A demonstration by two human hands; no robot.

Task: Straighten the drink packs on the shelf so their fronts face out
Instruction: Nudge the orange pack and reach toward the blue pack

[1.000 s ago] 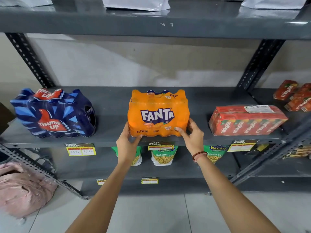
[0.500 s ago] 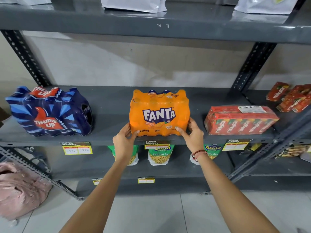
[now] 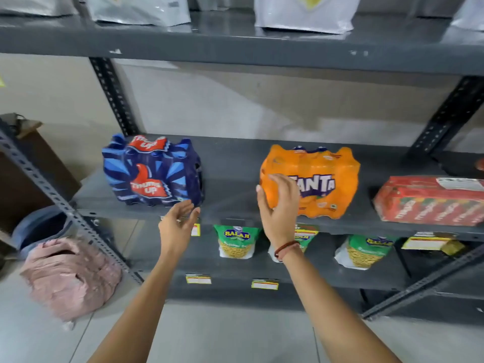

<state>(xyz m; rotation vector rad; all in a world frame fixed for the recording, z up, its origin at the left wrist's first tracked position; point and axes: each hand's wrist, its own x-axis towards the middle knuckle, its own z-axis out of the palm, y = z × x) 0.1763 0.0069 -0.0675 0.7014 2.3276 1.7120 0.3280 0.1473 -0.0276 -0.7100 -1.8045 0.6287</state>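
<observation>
Now both hands (image 3: 178, 224) off packs (image 3: 314, 179).

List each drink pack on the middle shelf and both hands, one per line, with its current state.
Thums Up pack: upright, turned at an angle, front not square to the aisle.
Fanta pack: upright, logo facing out, partly hidden by the right hand.
Red juice carton pack: lying flat, angled, untouched.
Left hand: open, empty, near the Thums Up pack's lower right corner.
Right hand: open, in front of the Fanta pack; contact unclear.
</observation>
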